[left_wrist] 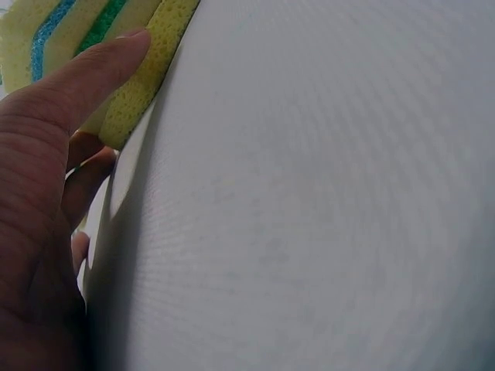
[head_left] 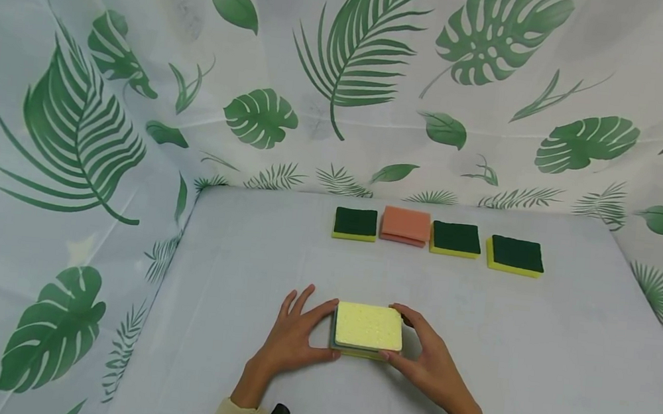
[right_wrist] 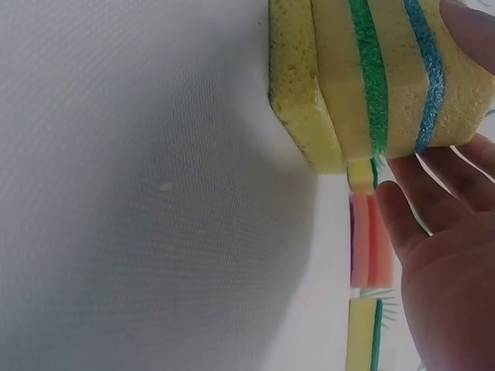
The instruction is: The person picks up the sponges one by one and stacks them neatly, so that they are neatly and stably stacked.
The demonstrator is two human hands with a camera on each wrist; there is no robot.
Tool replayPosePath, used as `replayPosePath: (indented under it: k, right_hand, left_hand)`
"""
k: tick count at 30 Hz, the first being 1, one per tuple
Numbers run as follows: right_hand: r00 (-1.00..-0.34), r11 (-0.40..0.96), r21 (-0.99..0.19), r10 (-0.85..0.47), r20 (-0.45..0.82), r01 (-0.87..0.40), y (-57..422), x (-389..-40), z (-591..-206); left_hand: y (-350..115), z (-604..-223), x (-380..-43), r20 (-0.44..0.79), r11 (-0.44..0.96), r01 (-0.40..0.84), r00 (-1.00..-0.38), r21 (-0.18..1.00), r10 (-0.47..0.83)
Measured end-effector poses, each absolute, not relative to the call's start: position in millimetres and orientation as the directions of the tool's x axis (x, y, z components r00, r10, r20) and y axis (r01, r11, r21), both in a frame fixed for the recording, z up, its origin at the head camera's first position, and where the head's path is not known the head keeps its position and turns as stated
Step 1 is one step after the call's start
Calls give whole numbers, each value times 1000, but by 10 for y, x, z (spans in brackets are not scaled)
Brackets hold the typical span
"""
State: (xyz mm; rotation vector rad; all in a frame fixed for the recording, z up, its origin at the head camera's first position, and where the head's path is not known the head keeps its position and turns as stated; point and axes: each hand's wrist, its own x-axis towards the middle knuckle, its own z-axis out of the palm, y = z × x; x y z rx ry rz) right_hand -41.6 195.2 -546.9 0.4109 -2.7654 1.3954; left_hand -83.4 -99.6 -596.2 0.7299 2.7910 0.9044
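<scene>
In front of me a stack of sponges stands on the table, its top face pale yellow. From the right wrist view, the layers include a bright yellow bottom sponge, a green scouring layer and a blue scouring layer between cream foam. My left hand holds the left end, thumb at the near corner and index finger at the far one. The right end is between the thumb and fingers of my right hand. The other left fingers are spread off the stack.
Along the back of the white table lie a green-and-yellow sponge, a folded-looking orange piece, and two more green-and-yellow sponges, the rightmost sponge set slightly apart. Leaf-patterned cloth hangs around the table.
</scene>
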Motion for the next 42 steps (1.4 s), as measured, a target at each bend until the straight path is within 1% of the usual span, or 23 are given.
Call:
replayPosePath:
  k: [4, 11, 18, 24, 30, 36, 42]
  right_hand:
    - [-968, 552, -803, -222, 120, -226, 1951, -411, -5480]
    - [-970, 535, -821, -229, 86, -199, 1980, -391, -5469]
    - [-964, 552, -802, -242, 107, -228, 2058, -409, -5448]
    - [-955, 557, -783, -249, 160, -276, 2136, -442, -5416]
    - [-965, 574, -780, -209, 156, -250, 2231, -474, -5371]
    - [-967, 561, -790, -190, 167, -247, 2322, -525, -5314]
    - [-977, 583, -786, -163, 136, -206, 2403, -592, -5244]
  left_hand:
    - [-1000, -5964, -840, 9, 710, 394, -877, 583, 480]
    - [-1006, -5959, -842, 29, 705, 394, -883, 590, 469]
    - [-1008, -5963, -837, 18, 701, 380, -885, 603, 465]
    - [-1006, -5961, -834, 28, 701, 387, -885, 599, 465]
    - [-1001, -5958, -844, -2, 710, 371, -886, 598, 464]
    - [-997, -5969, -861, -7, 716, 370, -886, 592, 464]
    - [-991, -5971, -852, -6, 718, 375, -884, 587, 467]
